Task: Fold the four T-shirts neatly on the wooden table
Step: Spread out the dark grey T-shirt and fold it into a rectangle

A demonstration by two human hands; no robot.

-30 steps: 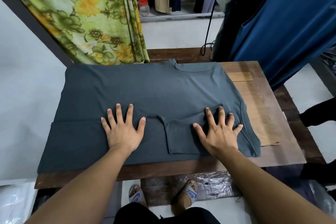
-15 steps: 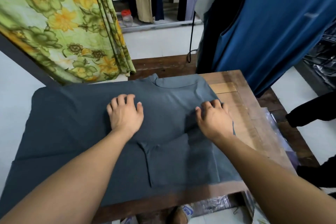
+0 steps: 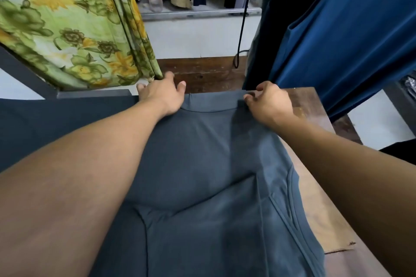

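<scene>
Fingers (image 3: 248,98) of my right hand (image 3: 270,105) pinch the far edge of the grey-blue T-shirt (image 3: 202,153) at the shoulder, about 1 o'clock from the collar (image 3: 207,105), thumb and forefinger closed on the cloth. My left hand (image 3: 161,94) sits at 11 o'clock from the collar. Its fingers (image 3: 141,86) are loosely spread and reach over the far edge, but I cannot tell whether they have any cloth in them.

The shirt lies flat on the tabletop (image 3: 315,108), collar at 12 o'clock and body running down to 6. One sleeve (image 3: 290,200) is folded in at 4 o'clock, and bare wood shows at 3 o'clock.

I judge the step to be taking the far long edge and bringing it toward me over the body. To do it well, I want both grips level on the edge, each as far from the collar as the other. Then I lift just enough to clear the cloth beneath and draw both hands toward 6 o'clock together, so the crease runs straight from 9 to 3.

Both forearms are stretched long across the shirt and nearly parallel, with the wrists low. I'd watch that they don't drag the body cloth, which is already rumpled near the middle. The floral curtain (image 3: 67,18) hangs just beyond my left hand, close enough to catch.
</scene>
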